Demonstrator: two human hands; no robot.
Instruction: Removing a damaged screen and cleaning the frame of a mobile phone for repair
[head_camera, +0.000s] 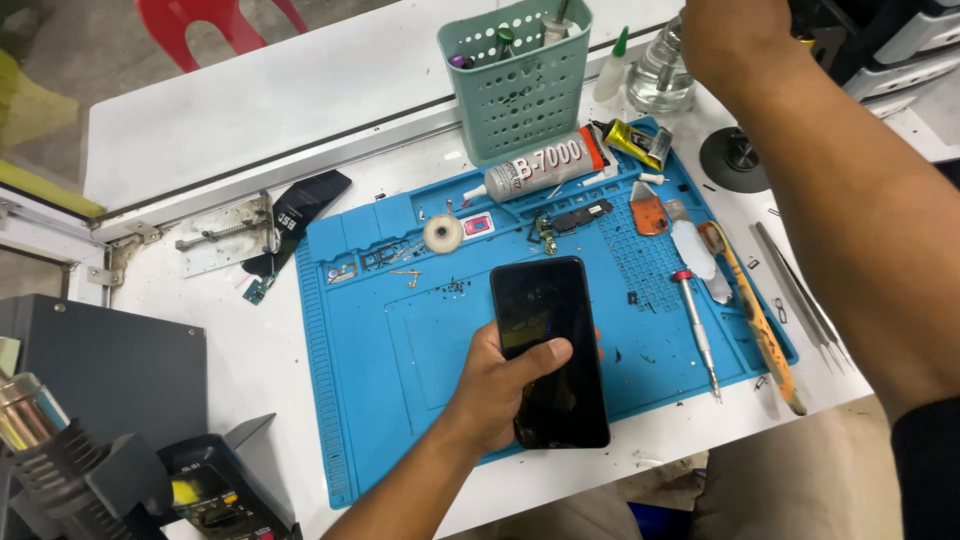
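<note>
- The black smartphone (551, 350) lies screen up, dark, near the middle of the blue repair mat (370, 400), its lower end reaching past the mat's near edge at about 6 o'clock.
- The left hand (500, 385) comes in from 7 o'clock and wraps the phone's left long edge, thumb laid across the glass, fingers tucked under; it is closed in a grip on the phone.
- The right hand (730, 35) is raised at 1 o'clock by the clear glass bottle (662, 75); its fingers run out of the picture, so whether they are spread or closed cannot be told.
- Judged from its look, the phone is a thin, stiff slab, light enough for one hand, with smooth glass that is likely slippery and breakable at the corners and face.
- The safest hold appears to be across the two long edges near mid-length, with pressure kept off the screen.
- At 3 o'clock from the phone lie a red-collared screwdriver (697, 335) and an orange-handled tool (760, 325); tweezers (800, 295) rest on the white worktop (250, 100) beyond.
- At 12 o'clock stand a green perforated holder (520, 95) and a glue tube (545, 165) lying on its side.
</note>
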